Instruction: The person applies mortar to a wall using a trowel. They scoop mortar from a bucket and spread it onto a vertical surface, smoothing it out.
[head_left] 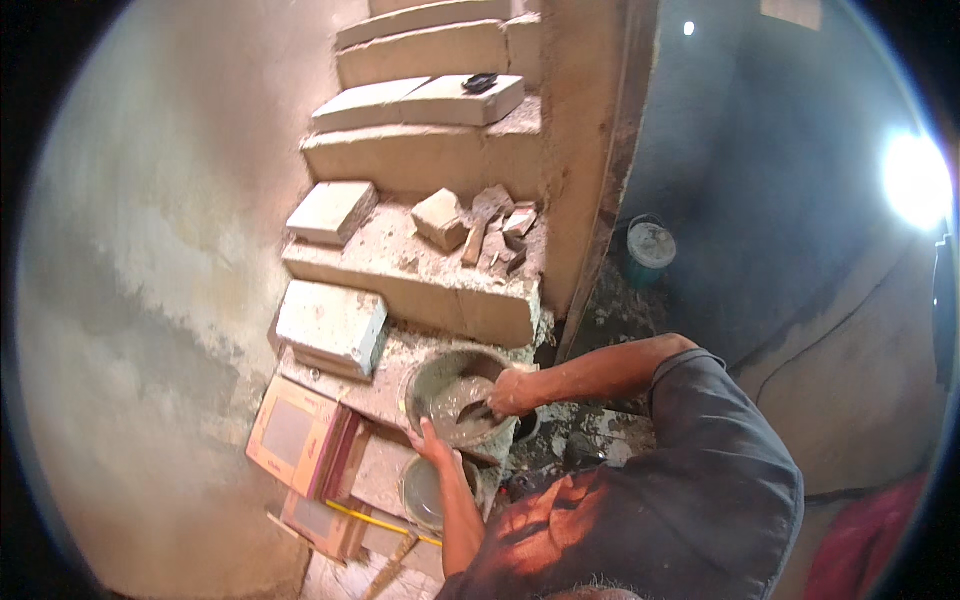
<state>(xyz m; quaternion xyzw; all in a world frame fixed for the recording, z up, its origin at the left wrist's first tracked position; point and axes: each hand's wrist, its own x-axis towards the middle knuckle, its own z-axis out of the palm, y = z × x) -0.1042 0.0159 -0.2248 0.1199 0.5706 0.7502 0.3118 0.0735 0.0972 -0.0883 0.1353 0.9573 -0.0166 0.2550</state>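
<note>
A round bucket [418, 375] of grey wet mix sits on a dusty lower step [380, 400] of a concrete stair. My left hand [432, 440] grips the near left side of this bucket. My right hand [508, 394] is closed round a dark tool, apparently a trowel [474, 410], whose blade dips into the mix inside. Just below, a second bucket [422, 492] of greyish liquid stands partly behind my left forearm.
Pale blocks [330, 320] and broken pieces [495, 225] lie on the steps. Tile boxes [295, 430], a yellow rod [360, 517] and a wooden handle [395, 560] are at lower left. A lidded bucket [650, 250] stands right of the stair. Walls flank both sides.
</note>
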